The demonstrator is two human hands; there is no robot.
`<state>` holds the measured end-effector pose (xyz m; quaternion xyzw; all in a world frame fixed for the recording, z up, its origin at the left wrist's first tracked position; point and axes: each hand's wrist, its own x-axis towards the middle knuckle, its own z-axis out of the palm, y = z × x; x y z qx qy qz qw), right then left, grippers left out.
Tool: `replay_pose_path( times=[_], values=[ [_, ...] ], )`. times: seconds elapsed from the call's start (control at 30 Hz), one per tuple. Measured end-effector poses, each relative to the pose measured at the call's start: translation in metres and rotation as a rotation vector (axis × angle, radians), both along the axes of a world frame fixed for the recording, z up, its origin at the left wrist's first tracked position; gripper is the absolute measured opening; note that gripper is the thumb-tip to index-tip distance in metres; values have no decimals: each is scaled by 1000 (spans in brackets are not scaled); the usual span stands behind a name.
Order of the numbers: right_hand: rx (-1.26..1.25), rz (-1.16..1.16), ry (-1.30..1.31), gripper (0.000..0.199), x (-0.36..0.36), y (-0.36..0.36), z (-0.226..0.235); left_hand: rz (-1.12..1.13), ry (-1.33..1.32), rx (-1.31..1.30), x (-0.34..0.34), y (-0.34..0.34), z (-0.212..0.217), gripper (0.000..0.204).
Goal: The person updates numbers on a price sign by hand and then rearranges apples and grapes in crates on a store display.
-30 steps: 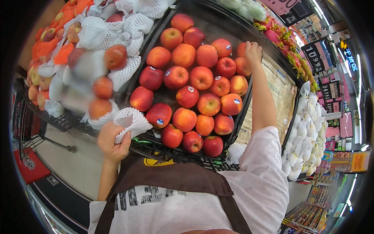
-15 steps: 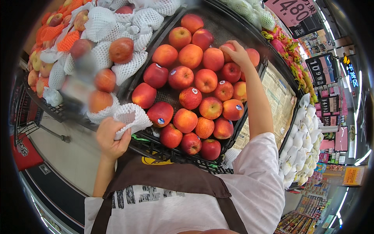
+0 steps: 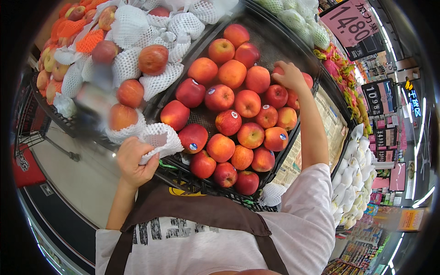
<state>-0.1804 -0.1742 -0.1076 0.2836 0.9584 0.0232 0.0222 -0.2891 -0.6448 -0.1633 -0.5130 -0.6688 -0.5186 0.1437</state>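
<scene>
Toward the far right of the tray (image 3: 271,46), your right hand (image 3: 289,76) curls fingers round an apple (image 3: 277,70); off the tray's near-left corner, your left hand (image 3: 134,160) pinches a foam sleeve (image 3: 170,141).

Apples (image 3: 247,103) glossy; crate (image 3: 271,56) matt plstc.

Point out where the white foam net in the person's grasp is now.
In the head view, the white foam net is left of centre, pinched in the left hand, immediately left of a red apple.
</scene>
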Motion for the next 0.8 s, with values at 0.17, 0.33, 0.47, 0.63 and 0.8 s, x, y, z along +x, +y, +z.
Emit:
replay_pose_path(
  times=[0.17, 0.33, 0.47, 0.63, 0.8],
  values=[
    [65, 79, -46, 46, -33, 4, 24, -18, -5, 2, -4, 1, -3, 16],
    [-209, 307, 533, 52, -149, -36, 7, 61, 34, -19, 0, -7, -4, 20],
    [-163, 515, 446, 44, -211, -83, 0, 192, 133, -107, -12, -32, -5, 21],
    [-181, 242, 393, 48, -163, -9, -23, 36, 48, -43, -5, -8, -7, 21],
    [-69, 157, 515, 38, -158, -6, -9, 71, 53, -15, 5, -6, -4, 18]
  ],
)
